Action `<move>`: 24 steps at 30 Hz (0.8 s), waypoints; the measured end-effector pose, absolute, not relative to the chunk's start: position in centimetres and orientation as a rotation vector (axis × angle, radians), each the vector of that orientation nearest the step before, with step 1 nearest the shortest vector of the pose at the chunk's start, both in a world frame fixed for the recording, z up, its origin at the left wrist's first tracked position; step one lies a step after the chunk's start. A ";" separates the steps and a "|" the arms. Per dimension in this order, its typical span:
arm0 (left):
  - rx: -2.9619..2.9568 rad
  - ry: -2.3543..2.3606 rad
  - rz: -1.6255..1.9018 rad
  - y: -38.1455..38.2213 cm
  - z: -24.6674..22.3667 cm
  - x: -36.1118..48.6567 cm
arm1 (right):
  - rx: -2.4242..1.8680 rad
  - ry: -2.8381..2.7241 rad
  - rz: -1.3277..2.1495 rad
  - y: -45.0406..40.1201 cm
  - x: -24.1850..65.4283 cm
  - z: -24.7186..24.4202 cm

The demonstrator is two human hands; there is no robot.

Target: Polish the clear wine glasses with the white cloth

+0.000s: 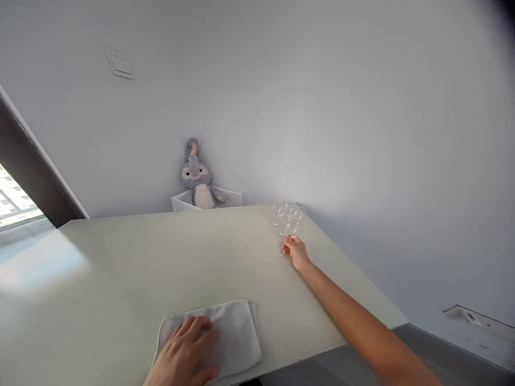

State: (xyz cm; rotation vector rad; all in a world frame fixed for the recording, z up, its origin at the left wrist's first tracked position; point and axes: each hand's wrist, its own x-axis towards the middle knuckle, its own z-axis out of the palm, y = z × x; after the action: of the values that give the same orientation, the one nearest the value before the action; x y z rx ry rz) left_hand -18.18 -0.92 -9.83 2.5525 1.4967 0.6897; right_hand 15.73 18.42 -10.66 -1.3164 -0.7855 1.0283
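Note:
My left hand [183,354] lies flat on a folded grey cloth [237,338] at the table's near edge, fingers stretched out over it. Towards the far right corner stands a cluster of several small clear stemmed glasses [287,214], close together. My right hand [295,251] reaches out to their near side, its fingers curled at the foot of the closest glass [291,235]. They look closed on that foot, though the clear glass makes the exact contact hard to see.
The pale table [161,262] has its far edge near the wall. Behind that edge, a grey plush toy [197,179] sits in a white perforated basket [231,199]. A window [16,198] is at the left; a wall switch [119,64] is above.

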 end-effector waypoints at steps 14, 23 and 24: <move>2.301 1.349 0.617 2.5 -8.1 -16.2 | -1.318 -0.847 0.986 18.7 8.9 -11.2; 0.978 1.300 1.260 10.7 -6.0 -12.9 | -1.391 -0.763 0.911 24.0 14.3 -11.5; 0.929 1.309 1.234 12.0 -6.3 -12.0 | -1.389 -0.771 0.929 24.3 13.8 -11.6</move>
State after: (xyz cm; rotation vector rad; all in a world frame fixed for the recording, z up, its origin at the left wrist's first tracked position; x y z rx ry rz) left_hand -12.01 12.00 -6.28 0.9291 1.3086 1.2341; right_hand 13.78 24.25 -11.60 -1.3895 -0.7706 0.9286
